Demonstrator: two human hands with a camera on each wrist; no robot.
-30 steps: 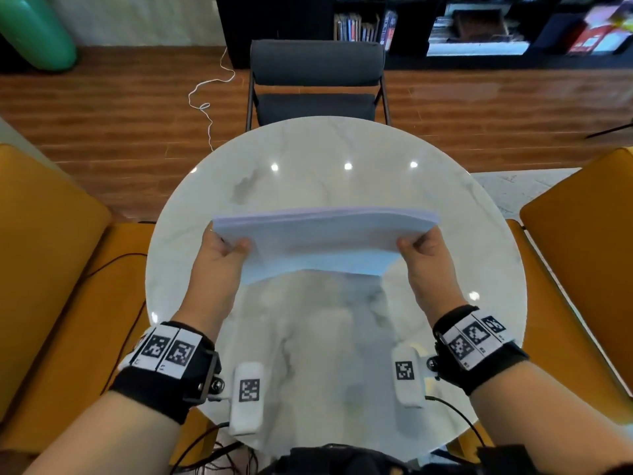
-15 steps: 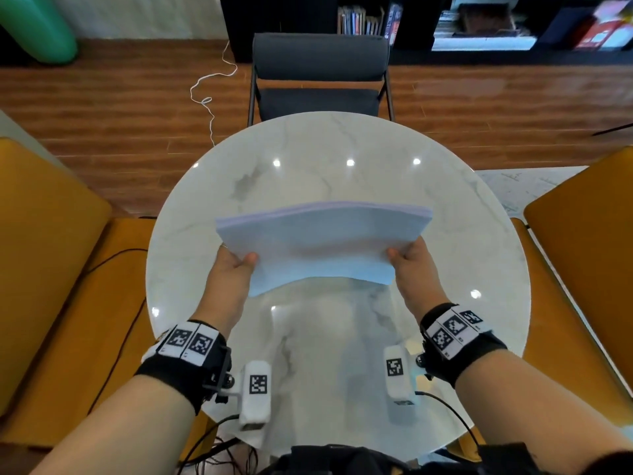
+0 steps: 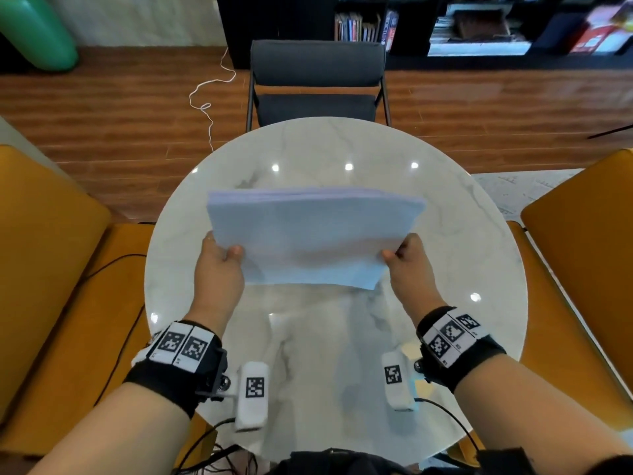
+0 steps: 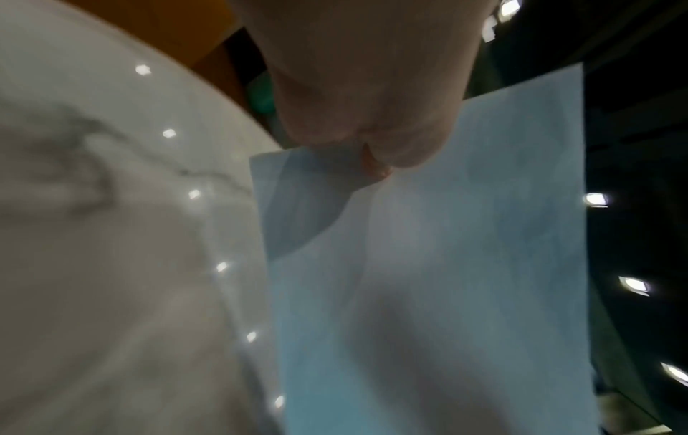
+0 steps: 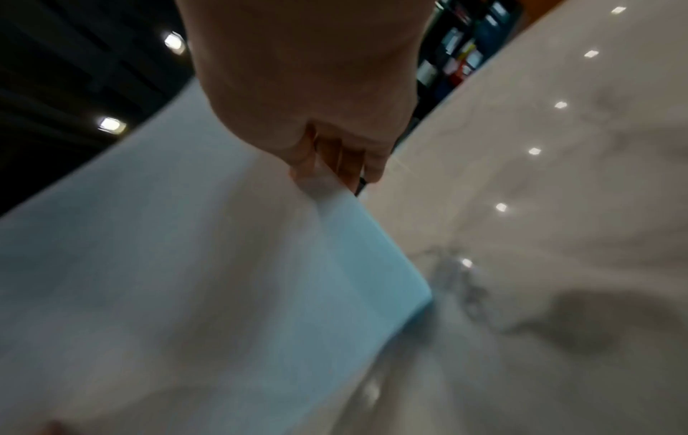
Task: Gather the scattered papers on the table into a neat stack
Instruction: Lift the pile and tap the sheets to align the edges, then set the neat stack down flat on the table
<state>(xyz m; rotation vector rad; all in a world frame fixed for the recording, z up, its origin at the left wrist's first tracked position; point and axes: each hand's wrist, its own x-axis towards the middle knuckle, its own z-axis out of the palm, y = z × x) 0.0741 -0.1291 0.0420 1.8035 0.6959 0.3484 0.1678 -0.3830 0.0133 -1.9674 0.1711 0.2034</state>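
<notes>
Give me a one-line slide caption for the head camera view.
Both hands, left hand and right hand, hold a paper stack above the marble table.

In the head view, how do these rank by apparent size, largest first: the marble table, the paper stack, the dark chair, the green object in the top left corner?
1. marble table
2. paper stack
3. dark chair, though it stands farther away, so this is unsure
4. green object, partly cut off by the frame

We reach both bare forearms forward, a black strap with square-patterned white tags (image 3: 181, 347) on each wrist. Our left hand (image 3: 219, 269) and right hand (image 3: 409, 265) face each other, thumbs lying on top, fingers curled underneath, pinching the pale blue sheaf of paper (image 3: 313, 238) between them.
</notes>
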